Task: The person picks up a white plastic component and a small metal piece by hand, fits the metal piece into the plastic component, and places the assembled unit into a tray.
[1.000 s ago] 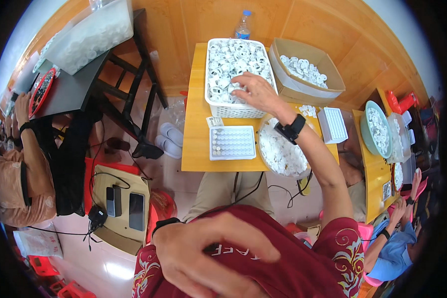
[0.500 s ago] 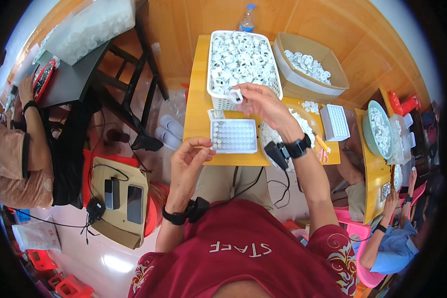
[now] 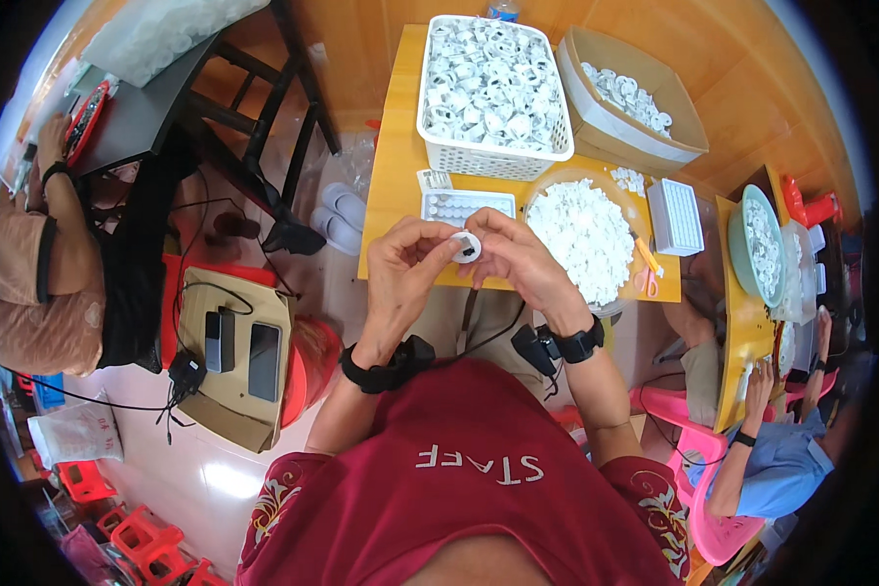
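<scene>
Between my two hands, just over the near edge of the yellow table (image 3: 389,220), is a small round white plastic part (image 3: 469,256) with a dark opening in its middle. My left hand (image 3: 400,269) pinches it from the left, thumb against its rim. From the right, the fingertips of my right hand (image 3: 532,264) close on the same part. Right behind them lies a white compartment tray (image 3: 498,199), its near portion hidden by my hands. Beyond the tray stands a white basket (image 3: 498,160) heaped with similar white parts.
A round tray (image 3: 610,310) piled with small white pieces sits right of my hands. Near it lie pink-handled scissors (image 3: 647,284), a yellow cutter (image 3: 647,255) and a white gridded box (image 3: 676,217). Behind is a cardboard box (image 3: 645,136). Other people work on both sides.
My right hand has come back from the basket with the white part, down to my left hand. The left hand has moved right from beside the compartment tray and now grips the part too.
</scene>
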